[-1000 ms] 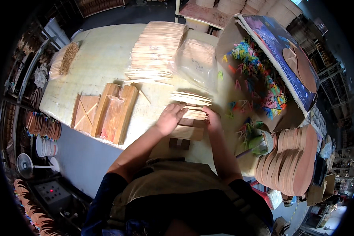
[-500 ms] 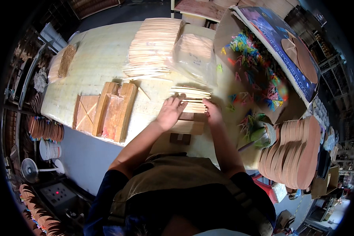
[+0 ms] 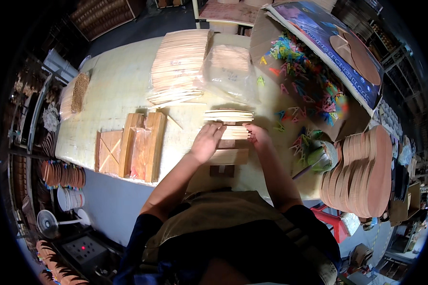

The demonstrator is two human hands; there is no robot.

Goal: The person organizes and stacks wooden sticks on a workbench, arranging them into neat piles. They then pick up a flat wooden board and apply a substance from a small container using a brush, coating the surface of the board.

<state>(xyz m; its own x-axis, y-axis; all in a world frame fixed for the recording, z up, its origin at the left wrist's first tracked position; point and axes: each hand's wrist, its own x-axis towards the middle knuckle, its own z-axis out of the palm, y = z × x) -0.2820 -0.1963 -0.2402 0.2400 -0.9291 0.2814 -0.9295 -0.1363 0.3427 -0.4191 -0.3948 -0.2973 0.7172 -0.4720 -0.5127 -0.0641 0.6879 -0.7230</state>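
A small row of thin pale wooden strips (image 3: 235, 133) lies crosswise between my hands on the table. My left hand (image 3: 207, 142) has its fingers closed at the strips' left ends. At their right ends my right hand (image 3: 258, 136) pinches with thumb and fingertips. Just beyond, with a gap between, sits another small group of wooden strips (image 3: 229, 115). Closer to my body is a light wooden block with fine lines (image 3: 229, 156), and a dark brown piece (image 3: 222, 171) shows below it. My fingers partly cover the strip ends.
Large stacks of strips (image 3: 179, 64) and a plastic bag of strips (image 3: 229, 69) lie farther back. At left stands a wooden jig (image 3: 155, 147). Colourful small clips (image 3: 295, 85) spill from a cardboard box (image 3: 325, 42) at right, near stacked brown curved pieces (image 3: 359, 173).
The whole view has shifted slightly. My hands have drawn the nearer strips toward me, widening the gap to the far group. Both hands stay at the strips' ends.
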